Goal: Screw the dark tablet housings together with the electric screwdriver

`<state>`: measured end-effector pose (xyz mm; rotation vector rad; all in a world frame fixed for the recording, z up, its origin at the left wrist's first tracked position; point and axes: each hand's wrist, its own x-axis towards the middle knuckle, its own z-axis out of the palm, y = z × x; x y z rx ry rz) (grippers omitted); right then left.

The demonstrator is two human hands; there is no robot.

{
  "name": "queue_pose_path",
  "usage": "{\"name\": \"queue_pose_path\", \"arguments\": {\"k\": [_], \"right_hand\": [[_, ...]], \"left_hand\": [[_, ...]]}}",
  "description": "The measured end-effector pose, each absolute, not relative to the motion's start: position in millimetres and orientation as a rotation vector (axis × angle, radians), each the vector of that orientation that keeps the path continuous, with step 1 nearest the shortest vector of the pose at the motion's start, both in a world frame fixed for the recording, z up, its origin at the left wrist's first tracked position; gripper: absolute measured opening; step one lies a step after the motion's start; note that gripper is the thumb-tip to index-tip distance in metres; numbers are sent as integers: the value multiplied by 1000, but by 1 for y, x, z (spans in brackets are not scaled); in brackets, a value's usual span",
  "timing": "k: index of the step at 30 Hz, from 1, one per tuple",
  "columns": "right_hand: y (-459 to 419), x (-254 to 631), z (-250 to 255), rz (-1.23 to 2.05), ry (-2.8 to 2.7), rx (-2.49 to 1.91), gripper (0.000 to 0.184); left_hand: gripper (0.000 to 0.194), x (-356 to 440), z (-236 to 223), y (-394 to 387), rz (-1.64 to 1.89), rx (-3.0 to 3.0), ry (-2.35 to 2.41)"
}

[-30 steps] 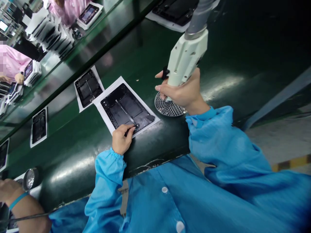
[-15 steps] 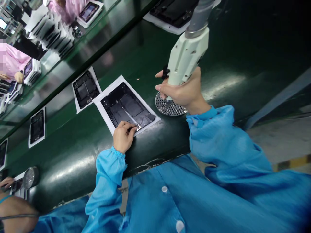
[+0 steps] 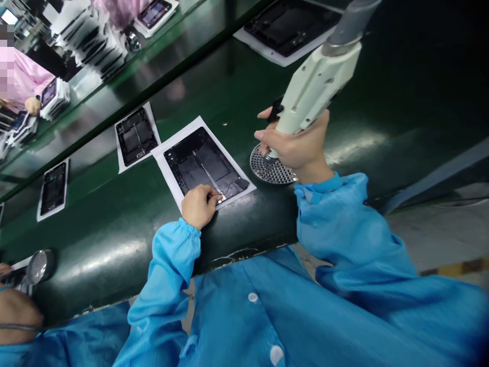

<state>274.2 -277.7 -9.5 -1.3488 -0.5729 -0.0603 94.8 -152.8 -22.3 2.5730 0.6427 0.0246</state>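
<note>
My right hand (image 3: 301,145) is wrapped round a pale green electric screwdriver (image 3: 321,84), which leans to the right. Its lower end points down at a round metal screw tray (image 3: 273,168) full of small holes. Left of the tray, an opened black tablet casing (image 3: 204,158) lies on a white sheet (image 3: 170,176). A pale strip runs down the inside of the casing. My left hand (image 3: 200,204) rests at the casing's near edge, thumb and fingers pinched together beside a small shiny part; whatever they hold is too small to make out.
More black casings lie along the green bench (image 3: 126,214), including one at the left (image 3: 53,188) and one at the back (image 3: 290,28). A co-worker sits at the lower left beside another round tray (image 3: 40,267). Sheet-wrapped stacks (image 3: 87,41) and people in pink stand across the bench.
The screwdriver leans further right, and its upper end has shifted right and down. My left hand stays pinched at the casing's near edge. The whole view has shifted slightly.
</note>
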Motion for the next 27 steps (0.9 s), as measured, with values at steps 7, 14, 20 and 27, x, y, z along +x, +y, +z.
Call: {"name": "queue_pose_path", "arguments": {"k": [7,14,20,27], "right_hand": [[-276,258,0,12,-586,-1280,23],[-260,212,0,285,-698,-1205,26],[-252,193,-9,362,-722,-1251,26],[-245,191,-19,363,-726,-1301,26]], "left_hand": [[14,103,-29,-138,10,2450,564],[30,108,-33,-132,108,2368,660],[22,109,-32,-136,83,2260,625],[14,110,-33,-135,91,2278,621]]}}
